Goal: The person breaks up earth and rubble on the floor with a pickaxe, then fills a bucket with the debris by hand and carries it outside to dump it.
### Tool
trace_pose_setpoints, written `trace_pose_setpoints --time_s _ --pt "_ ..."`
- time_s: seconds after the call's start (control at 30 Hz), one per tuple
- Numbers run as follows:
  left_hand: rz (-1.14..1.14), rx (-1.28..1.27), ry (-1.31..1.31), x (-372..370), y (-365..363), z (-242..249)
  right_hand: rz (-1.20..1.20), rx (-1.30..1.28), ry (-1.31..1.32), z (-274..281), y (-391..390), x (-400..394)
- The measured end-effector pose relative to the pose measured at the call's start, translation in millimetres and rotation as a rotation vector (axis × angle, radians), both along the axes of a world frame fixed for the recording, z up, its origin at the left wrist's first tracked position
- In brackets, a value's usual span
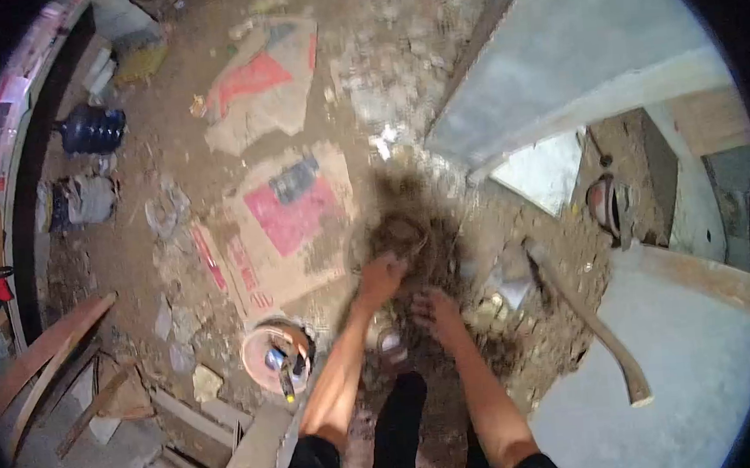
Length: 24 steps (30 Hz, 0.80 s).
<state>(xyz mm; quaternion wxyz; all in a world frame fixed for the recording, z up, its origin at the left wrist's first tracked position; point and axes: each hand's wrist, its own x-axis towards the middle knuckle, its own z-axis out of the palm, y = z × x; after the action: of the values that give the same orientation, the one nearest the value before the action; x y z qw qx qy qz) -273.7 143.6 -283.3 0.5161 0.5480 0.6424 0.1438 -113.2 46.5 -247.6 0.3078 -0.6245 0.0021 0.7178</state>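
Note:
My left hand [382, 277] is closed at the near left edge of a dark, roundish, soil-covered thing [401, 232], which is smeared by motion; I cannot tell what the fingers grip. Just right of it and nearer to me, my right hand [435, 312] reaches over dark soil with its fingers apart. Both forearms come in from the bottom, between my dark-clothed legs. A light-toned foot or shoe [391, 346] shows below the hands.
Flattened cardboard [299, 270] lies to the left, near a round container [257, 355] with small items inside. At right, a wooden-handled tool [590, 319] leans across a grey slab [661, 344]. A blue water jug [94, 129] lies far left. Planks [54, 369] are at lower left.

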Motion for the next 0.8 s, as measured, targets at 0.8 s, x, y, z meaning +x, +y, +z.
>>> trace_pose_setpoints --time_s 0.8 --pt "0.337 0.59 -0.049 -146.0 178.5 764.5 0.054 0.347 0.639 423.3 283.8 -165.0"
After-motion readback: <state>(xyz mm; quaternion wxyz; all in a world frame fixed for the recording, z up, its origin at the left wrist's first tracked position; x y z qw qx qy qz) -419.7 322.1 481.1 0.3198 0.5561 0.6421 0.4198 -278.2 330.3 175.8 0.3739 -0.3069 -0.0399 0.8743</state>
